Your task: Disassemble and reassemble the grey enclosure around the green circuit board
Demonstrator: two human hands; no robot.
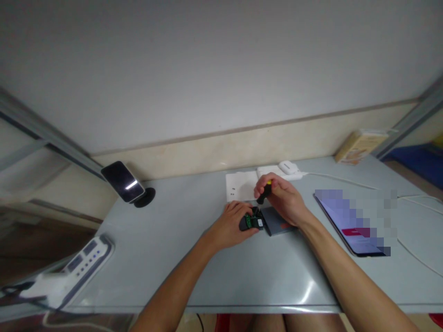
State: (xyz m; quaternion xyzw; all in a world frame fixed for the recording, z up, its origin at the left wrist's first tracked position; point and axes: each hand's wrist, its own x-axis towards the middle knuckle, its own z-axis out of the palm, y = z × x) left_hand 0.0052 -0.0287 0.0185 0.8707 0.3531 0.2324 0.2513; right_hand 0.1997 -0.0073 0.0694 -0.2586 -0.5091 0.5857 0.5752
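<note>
My left hand [232, 224] is closed on a small black device [252, 223] with a green circuit board showing, pressing it down on the table [194, 258]. My right hand [284, 198] is wrapped round a black and yellow screwdriver [265, 192], which stands upright with its tip down at the device. Just right of the device, a flat grey case [277, 222] with a red mark lies partly under my right hand.
A tablet [353, 221] lies right of my hands with a white cable beside it. A phone on a stand [127, 183] is at back left, a power strip [74, 272] at the left edge. White paper [238, 186], a white charger [287, 168] and a box [358, 146] lie at the back.
</note>
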